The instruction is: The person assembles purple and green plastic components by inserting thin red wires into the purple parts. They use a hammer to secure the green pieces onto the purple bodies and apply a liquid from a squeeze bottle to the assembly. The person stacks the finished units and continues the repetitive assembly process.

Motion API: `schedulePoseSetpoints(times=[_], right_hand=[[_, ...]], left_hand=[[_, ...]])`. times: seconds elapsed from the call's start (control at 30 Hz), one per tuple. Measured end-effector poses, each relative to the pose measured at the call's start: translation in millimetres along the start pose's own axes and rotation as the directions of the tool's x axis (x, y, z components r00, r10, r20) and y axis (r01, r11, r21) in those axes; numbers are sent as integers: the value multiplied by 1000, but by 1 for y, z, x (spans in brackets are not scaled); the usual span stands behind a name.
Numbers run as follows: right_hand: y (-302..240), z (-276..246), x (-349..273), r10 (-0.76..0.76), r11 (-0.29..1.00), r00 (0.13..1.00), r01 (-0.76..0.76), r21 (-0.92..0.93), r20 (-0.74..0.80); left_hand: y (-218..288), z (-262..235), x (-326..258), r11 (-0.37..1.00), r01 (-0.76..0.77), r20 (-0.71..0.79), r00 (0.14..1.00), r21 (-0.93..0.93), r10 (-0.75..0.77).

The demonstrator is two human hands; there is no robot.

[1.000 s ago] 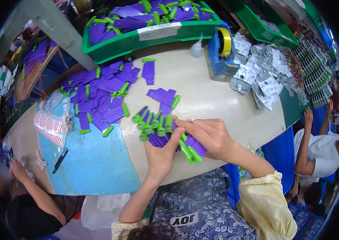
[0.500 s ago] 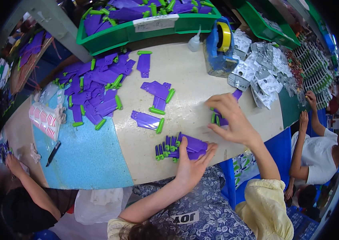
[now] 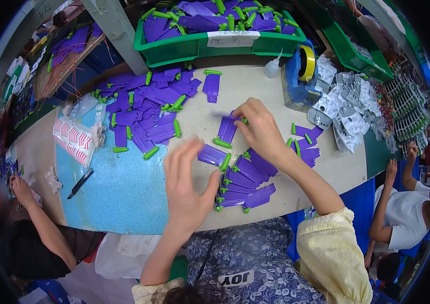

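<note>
My right hand (image 3: 261, 133) pinches a purple plastic piece with a green end (image 3: 221, 115), blurred by motion. It is held above another such piece (image 3: 226, 129) lying on the table. My left hand (image 3: 184, 185) is open and empty, its thumb apart from its fingers. Beside its fingertips lies one more purple piece (image 3: 212, 155), green end toward me. Just right of that hand several of these pieces are fanned in an overlapping row (image 3: 243, 185), green ends to the left. A small group of the same pieces (image 3: 306, 147) rests to the right of my right forearm.
A green bin (image 3: 174, 53) heaped with purple pieces stands at the back. A loose pile (image 3: 146, 109) covers the left. A blue tape dispenser (image 3: 296, 83), white dropper bottle (image 3: 272, 68) and grey housings (image 3: 347, 106) are back right. A black pen (image 3: 80, 183) lies left. People work on both sides.
My left hand has let go of the fanned pieces and shifted left. My right hand has swung left from the right-hand group and now has a piece in it. The whole view has shifted slightly.
</note>
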State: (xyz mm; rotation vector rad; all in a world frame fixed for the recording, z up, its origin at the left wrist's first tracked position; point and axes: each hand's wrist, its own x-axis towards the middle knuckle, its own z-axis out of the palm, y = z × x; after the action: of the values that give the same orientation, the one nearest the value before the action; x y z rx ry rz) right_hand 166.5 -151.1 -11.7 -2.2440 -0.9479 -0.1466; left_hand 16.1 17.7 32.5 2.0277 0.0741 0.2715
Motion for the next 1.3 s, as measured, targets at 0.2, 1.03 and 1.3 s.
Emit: schedulePoseSetpoints(times=[0.2,1.03,1.3], right_hand=[[-76,-41,-8,-281,941,949,301,154,-141],[31,-16,39,118,988,934,-146,59,337],[-51,-25,-18,-126,958,992,122,261,0]], left_hand=[[1,-4,39,878,156,269,963,-454,-32],[-61,19,23,941,19,8,1000,338,-23],[-10,37,48,285,377,218,859,-881,-463]])
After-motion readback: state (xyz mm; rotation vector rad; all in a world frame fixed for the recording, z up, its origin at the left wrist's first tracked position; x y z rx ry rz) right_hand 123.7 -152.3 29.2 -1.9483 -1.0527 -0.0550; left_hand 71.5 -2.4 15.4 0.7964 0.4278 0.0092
